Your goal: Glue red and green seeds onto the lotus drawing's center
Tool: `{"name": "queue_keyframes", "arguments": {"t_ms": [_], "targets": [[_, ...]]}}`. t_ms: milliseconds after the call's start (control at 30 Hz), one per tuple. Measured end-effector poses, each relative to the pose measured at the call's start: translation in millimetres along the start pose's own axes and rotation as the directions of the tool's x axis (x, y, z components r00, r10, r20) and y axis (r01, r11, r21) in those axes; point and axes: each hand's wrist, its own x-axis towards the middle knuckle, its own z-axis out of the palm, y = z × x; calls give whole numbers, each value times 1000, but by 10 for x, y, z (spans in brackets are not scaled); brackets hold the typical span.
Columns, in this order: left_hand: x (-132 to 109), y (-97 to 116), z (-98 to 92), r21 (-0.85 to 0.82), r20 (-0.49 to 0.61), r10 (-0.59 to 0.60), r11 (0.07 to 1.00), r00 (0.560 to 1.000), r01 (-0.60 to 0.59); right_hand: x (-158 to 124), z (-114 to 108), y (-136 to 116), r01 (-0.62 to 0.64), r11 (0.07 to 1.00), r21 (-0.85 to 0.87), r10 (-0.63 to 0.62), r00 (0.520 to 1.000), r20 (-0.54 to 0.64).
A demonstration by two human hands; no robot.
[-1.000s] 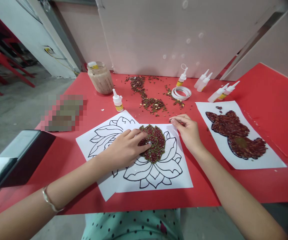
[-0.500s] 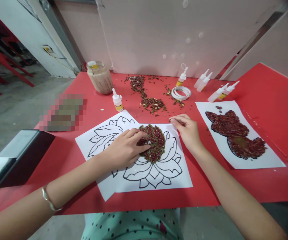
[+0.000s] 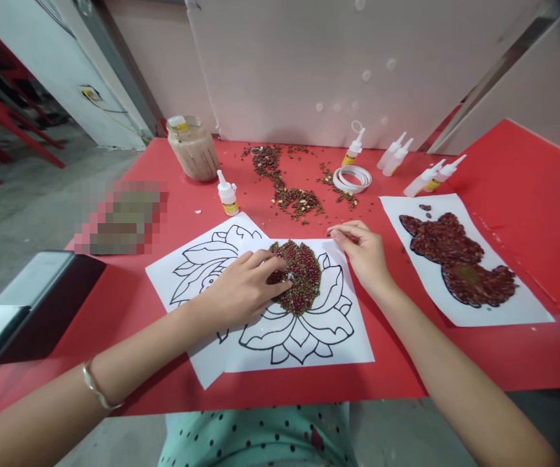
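A white sheet with a black flower outline (image 3: 304,337) lies in front of me on the red table (image 3: 542,194). Its middle is filled with a patch of red and green beans (image 3: 304,275). My left hand (image 3: 243,288) rests on the left edge of that patch, fingers stretched onto the beans. My right hand (image 3: 365,253) sits at the sheet's upper right corner with fingertips pinched together; what they hold is too small to make out. A second outline sheet (image 3: 199,259) lies partly under the first.
Loose beans (image 3: 289,194) are scattered at the back, with a jar (image 3: 192,149), a roll of tape (image 3: 352,178) and several small glue bottles (image 3: 227,194). A bean-filled picture (image 3: 459,259) lies at the right. A dark box (image 3: 31,305) sits at the left edge.
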Motion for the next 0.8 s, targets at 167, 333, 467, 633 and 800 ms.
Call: {"name": "queue_keyframes", "arguments": {"t_ms": [167,333,467,633,800], "targets": [[-2,-9,19,-10,-51,18,1000,999,-19,2,1,11,0,1000,-6,0,1000,0],[-23,-18,25,-52,-92,14,998,996,-19,0,3,14,2,1000,-2,-2,1000,-6],[-23,-27,6,-64,-143,9,998,990,-18,2,1,14,-4,1000,-4,4,1000,1],[-8,-83,-98,-43,-220,-50,998,974,42,3,-5,12,11,1000,-13,-11,1000,-3],[53,-133,-197,-91,-305,-212,977,928,193,-4,-9,1,5,1000,-2,-5,1000,1]]}}
